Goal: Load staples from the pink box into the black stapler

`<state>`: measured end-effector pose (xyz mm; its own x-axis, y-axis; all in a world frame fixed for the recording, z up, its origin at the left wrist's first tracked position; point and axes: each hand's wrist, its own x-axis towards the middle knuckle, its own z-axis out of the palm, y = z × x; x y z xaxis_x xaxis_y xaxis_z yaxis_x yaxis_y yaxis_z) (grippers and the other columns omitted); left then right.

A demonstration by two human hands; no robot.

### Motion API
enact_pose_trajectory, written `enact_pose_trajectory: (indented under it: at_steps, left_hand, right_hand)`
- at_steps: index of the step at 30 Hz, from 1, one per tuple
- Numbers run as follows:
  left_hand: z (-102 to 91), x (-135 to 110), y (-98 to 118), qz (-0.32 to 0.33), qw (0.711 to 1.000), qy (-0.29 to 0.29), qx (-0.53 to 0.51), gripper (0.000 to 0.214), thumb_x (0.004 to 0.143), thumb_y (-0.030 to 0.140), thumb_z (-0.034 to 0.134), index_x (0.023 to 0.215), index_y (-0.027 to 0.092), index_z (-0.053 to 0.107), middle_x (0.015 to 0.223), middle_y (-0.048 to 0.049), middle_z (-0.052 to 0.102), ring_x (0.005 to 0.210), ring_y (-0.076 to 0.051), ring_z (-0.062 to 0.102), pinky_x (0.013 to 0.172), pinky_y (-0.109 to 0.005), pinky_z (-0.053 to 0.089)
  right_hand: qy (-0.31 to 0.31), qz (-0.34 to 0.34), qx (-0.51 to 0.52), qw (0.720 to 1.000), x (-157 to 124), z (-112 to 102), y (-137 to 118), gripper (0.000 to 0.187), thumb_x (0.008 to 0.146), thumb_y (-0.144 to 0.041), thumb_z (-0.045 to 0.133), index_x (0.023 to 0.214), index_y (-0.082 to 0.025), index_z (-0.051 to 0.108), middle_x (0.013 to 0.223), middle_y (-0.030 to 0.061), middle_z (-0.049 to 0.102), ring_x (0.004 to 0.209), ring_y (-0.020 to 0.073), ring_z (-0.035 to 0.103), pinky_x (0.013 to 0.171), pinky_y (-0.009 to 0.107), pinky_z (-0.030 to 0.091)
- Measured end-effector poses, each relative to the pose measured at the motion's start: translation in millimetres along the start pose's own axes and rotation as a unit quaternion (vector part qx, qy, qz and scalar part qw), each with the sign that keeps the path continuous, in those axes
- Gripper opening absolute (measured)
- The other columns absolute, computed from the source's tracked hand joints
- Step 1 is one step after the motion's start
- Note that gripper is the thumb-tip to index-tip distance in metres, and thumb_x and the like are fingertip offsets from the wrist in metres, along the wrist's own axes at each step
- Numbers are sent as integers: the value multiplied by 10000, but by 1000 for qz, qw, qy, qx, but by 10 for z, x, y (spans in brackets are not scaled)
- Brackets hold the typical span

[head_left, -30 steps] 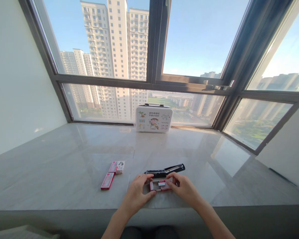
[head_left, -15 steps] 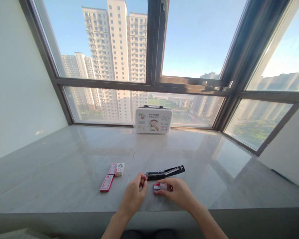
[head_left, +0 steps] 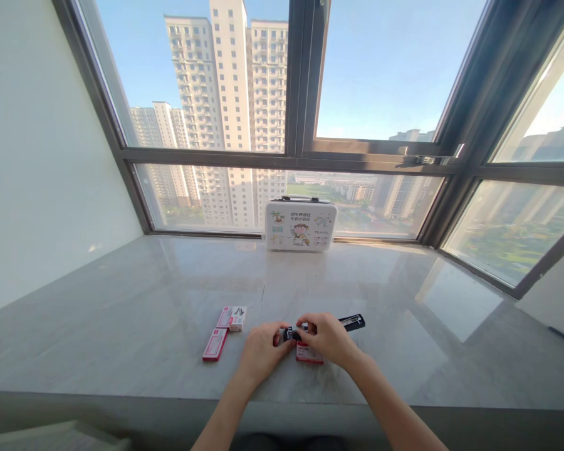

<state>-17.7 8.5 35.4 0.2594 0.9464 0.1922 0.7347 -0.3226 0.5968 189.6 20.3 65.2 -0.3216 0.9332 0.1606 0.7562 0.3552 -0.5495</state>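
Note:
A black stapler lies open on the grey marble sill. My right hand curls over its left end, fingers closed on it. My left hand pinches at the same end, its fingertips pressed together; what they hold is too small to make out. A small red and white staple box lies on the sill just under my right hand.
Two more red staple boxes lie to the left of my hands. A white cartoon-printed case stands against the window at the back. The sill's front edge runs just under my forearms.
Both hands left the small red box, which now lies on the sill, and moved up onto the stapler's left end. The camera shifted slightly left.

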Motion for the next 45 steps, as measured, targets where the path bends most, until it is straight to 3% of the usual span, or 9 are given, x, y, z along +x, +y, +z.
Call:
enact_pose_trajectory:
  at_steps: [5, 9, 15, 20, 24, 28, 33, 41, 45]
  left_hand:
    - [11, 1, -20, 15, 1000, 12, -2, 349, 872, 574, 583, 1054, 300, 698, 738, 18, 628, 714, -184, 577, 680, -271, 332]
    - [-10, -9, 4, 12, 1000, 5, -7, 361, 862, 573, 587, 1039, 279, 702, 726, 13, 627, 721, -190, 584, 662, -268, 335]
    - [-24, -23, 27, -9, 1000, 4, -10, 396, 862, 570, 555, 1085, 275, 697, 752, -4, 654, 763, -213, 607, 689, -281, 368]
    - [7, 0, -5, -4, 1000, -6, -10, 344, 851, 526, 605, 1073, 278, 693, 723, 20, 629, 740, -189, 593, 695, -265, 350]
    - [7, -5, 1, -4, 1000, -10, -11, 336, 862, 530, 597, 1076, 289, 692, 730, 22, 629, 743, -187, 591, 703, -259, 338]
    - [5, -21, 8, 1, 1000, -6, -10, 346, 865, 538, 596, 1084, 289, 694, 738, 14, 632, 748, -191, 590, 700, -259, 334]
    - [28, -22, -13, 11, 1000, 2, -3, 316, 875, 530, 594, 1059, 295, 697, 739, 16, 624, 731, -185, 583, 683, -260, 324]
    - [57, -53, 7, 9, 1000, 16, 16, 284, 881, 432, 588, 1099, 253, 617, 807, 3, 619, 812, -209, 596, 757, -294, 371]
    - [73, -147, 174, 86, 996, 38, -2, 350, 873, 198, 495, 1218, 254, 507, 1052, -38, 606, 1000, -219, 574, 900, -339, 407]
  right_hand:
    - [-4, 6, -23, 1000, -31, -3, 8, 352, 852, -419, 675, 1158, -248, 698, 715, -22, 663, 689, 142, 576, 622, 234, 310]
    - [20, 46, -37, 998, -146, 4, -88, 240, 869, -414, 657, 1011, -225, 699, 696, -18, 641, 679, 140, 563, 599, 245, 270]
    - [44, 68, 104, 991, -420, 105, 77, 320, 904, -493, 576, 1018, -207, 663, 627, -26, 590, 602, 133, 525, 560, 244, 300]
    - [15, 239, 313, 919, -724, -70, 612, 556, 868, -678, 512, 1135, -197, 595, 628, -39, 548, 389, 82, 345, 396, 233, 195]
    - [70, 194, 403, 892, -636, -352, 650, 601, 838, -688, 562, 1231, -234, 572, 761, -32, 545, 439, 51, 283, 416, 215, 149]
    - [47, 104, 321, 940, -263, -419, 385, 578, 786, -656, 653, 1119, -184, 666, 715, -26, 535, 523, 76, 321, 475, 228, 208]
    - [10, 25, 143, 989, 40, -210, 115, 381, 769, -540, 721, 908, -186, 701, 591, -71, 438, 563, 89, 377, 536, 223, 244]
    - [-37, 10, -22, 999, 65, -154, -42, 267, 770, -432, 727, 892, -195, 726, 642, -35, 607, 600, 108, 496, 549, 229, 226]
    - [-16, 37, -39, 998, -40, -323, 145, 299, 807, -475, 680, 870, -187, 734, 616, -24, 593, 576, 112, 494, 539, 236, 228]
